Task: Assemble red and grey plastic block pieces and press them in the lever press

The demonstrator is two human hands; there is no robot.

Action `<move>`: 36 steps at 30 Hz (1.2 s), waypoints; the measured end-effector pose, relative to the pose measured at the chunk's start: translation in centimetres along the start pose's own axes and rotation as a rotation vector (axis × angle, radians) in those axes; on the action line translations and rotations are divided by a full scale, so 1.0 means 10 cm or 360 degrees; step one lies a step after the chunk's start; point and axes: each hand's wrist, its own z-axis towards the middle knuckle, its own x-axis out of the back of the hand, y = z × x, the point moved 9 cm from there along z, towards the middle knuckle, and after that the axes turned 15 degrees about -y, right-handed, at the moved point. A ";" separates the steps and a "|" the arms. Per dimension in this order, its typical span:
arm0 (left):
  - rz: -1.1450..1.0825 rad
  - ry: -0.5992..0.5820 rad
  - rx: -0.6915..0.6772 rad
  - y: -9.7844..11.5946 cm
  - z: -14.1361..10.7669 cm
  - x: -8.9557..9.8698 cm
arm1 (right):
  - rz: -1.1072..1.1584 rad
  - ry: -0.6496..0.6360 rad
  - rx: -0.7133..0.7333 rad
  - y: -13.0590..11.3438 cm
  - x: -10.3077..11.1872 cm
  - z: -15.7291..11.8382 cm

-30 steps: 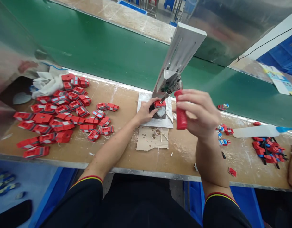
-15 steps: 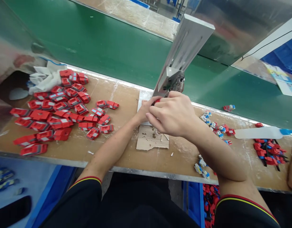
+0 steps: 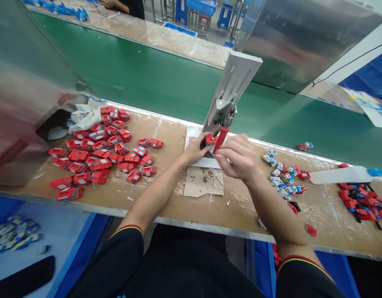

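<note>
My left hand point(image 3: 195, 149) is closed around a red toy car part point(image 3: 211, 140) on the metal base of a hand press point(image 3: 220, 112). The press's red ribbed handle point(image 3: 222, 140) points down beside that part. Just right of the handle is my right hand point(image 3: 239, 157), its fingers curled and smeared by motion. Its fingertips are near the handle's lower end; whether they touch it is unclear. A torn piece of cardboard point(image 3: 197, 184) lies in front of the press base.
Many red toy car bodies point(image 3: 97, 163) are heaped at left beside a white cloth point(image 3: 87, 116). Small white-and-blue pieces point(image 3: 279, 184), a white bottle point(image 3: 339, 175) and red-and-black parts point(image 3: 361, 203) lie at right. A green conveyor belt point(image 3: 141, 74) runs behind the bench.
My right hand has moved down and back from over the press, uncovering the red handle. The red part under my left hand shows more clearly. The camera view has shifted.
</note>
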 end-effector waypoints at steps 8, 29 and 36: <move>0.0931 0.0287 0.0457 0.47 -1.14 1.15 | 0.0588 0.0560 -0.0628 0.37 0.32 -1.05; 0.1389 0.0142 0.0847 0.32 -2.30 1.13 | 0.0762 -0.0282 -0.0495 0.26 -0.82 -1.12; 0.0781 0.0607 0.0263 0.64 -2.26 0.99 | 0.0471 -0.0091 -0.0605 0.21 -0.90 -0.98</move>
